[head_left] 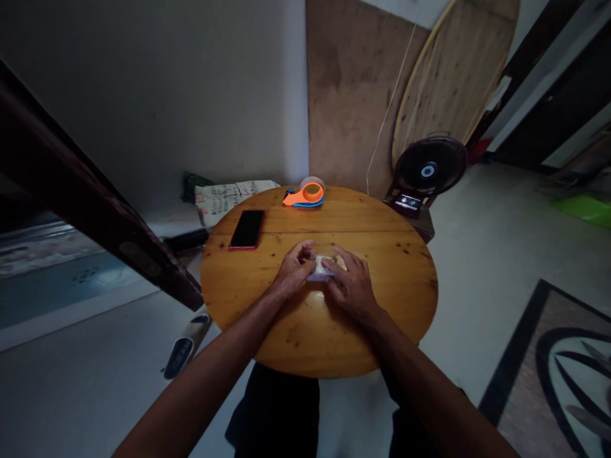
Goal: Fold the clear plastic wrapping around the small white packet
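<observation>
Between my two hands is a small whitish packet, shiny like clear plastic wrap, over the middle of the round wooden table. My left hand grips its left end, thumb on top and fingers curled behind. From the other side my right hand holds the packet with the thumb pressed on its upper face. Fingers cover both ends, and what is inside the wrap cannot be made out.
An orange and blue tape dispenser lies at the table's far edge. A black phone with a red edge rests at the left. Beyond the table stand a dark fan at right and a printed sack at left.
</observation>
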Demonstrator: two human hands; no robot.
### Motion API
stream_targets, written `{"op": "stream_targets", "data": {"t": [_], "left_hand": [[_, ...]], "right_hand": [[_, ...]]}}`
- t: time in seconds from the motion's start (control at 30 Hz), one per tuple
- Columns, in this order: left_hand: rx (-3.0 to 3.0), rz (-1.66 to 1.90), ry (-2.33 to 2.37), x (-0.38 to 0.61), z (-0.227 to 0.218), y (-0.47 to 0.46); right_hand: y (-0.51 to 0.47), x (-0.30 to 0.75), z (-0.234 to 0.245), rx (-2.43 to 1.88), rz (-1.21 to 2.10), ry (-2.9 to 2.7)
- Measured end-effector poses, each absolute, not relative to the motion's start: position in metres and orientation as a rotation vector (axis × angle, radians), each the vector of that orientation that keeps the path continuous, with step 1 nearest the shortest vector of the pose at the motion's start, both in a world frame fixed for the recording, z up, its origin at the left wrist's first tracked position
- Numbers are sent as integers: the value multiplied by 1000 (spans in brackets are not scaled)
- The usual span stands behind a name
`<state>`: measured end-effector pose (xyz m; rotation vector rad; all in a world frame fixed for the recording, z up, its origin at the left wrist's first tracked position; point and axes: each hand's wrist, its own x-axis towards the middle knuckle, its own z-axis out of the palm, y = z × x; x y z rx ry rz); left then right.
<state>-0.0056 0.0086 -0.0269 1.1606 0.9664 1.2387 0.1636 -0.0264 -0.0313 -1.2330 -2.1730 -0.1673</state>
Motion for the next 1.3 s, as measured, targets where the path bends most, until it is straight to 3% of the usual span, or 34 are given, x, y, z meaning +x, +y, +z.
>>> {"op": "stream_targets", "data": {"t": [0.77,1.3], "left_hand": [[1208,1484,1102,-14,-39,21],[1668,1361,1087,-12,-41,10]], "right_hand": [[-26,169,-30,-1229,104,-1839],[-5,177,-30,-1258,232,-1641]]}}
